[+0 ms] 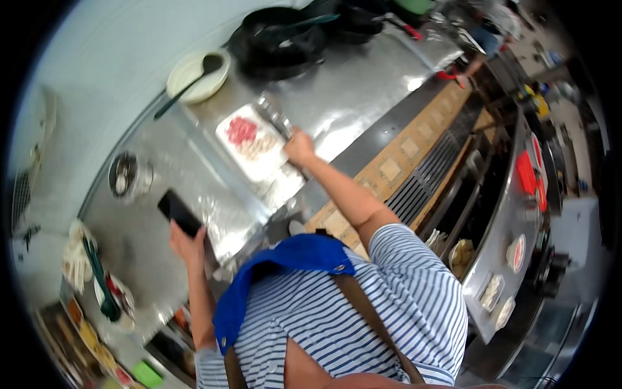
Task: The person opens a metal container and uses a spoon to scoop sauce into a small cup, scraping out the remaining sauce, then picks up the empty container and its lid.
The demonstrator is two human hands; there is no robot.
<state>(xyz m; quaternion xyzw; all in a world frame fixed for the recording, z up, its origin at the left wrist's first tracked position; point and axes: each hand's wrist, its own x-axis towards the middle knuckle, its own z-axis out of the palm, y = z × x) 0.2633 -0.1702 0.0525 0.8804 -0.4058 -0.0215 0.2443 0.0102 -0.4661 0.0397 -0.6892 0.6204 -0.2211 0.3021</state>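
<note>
My left hand [186,241] is closed around a smartphone [179,212] with a dark screen, held over the metal counter. My right hand [299,148] is closed on a shiny metal tool [275,114], its exact kind blurred. The tool lies along the right edge of a white board or tray [259,170]. On that white surface sit a pile of pink-red cut meat [241,130] and a paler heap of cut pieces [260,146] beside it.
A pale bowl [210,84] with a dark ladle [188,87] and black woks [275,48] stand along the wall. Left are a glass container [133,176] and a bowl with a green-handled utensil [110,305]. A person [495,32] is at far right, near a side counter [483,311] with dishes.
</note>
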